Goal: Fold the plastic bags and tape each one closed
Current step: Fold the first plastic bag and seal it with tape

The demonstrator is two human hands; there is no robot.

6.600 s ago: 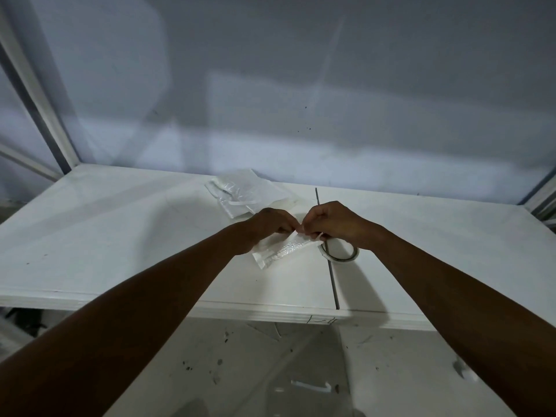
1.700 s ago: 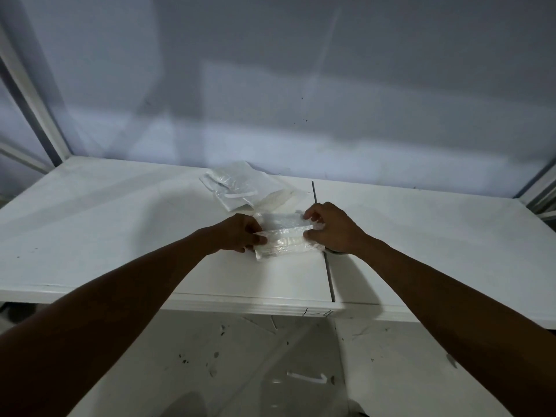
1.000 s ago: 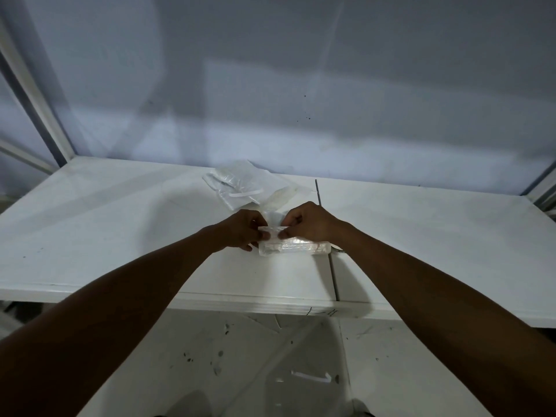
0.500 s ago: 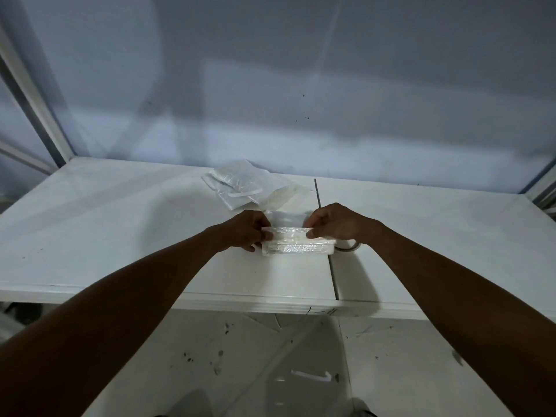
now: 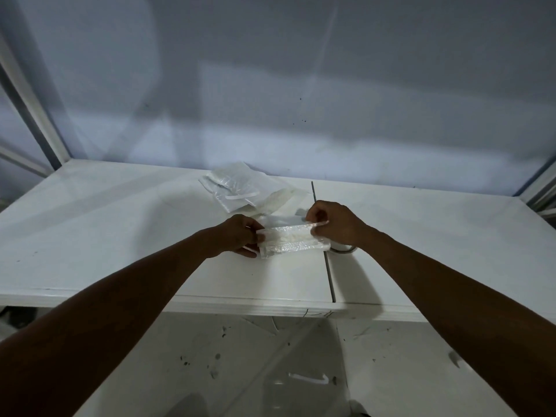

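Folded bag (image 5: 293,241) between both hands (image 5: 332,225)

Tape roll (image 5: 343,250) mostly behind the right hand (image 5: 334,225) — only an arc shows, bag pile (image 5: 237,194) count unclear

No legible text or labels anywhere.

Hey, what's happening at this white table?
A person is folding a clear plastic bag. The left hand pinches one end and the right hand pinches the other, holding it as a narrow folded strip at the white table. More bags lie piled behind it, and a tape roll peeks out by the right wrist.
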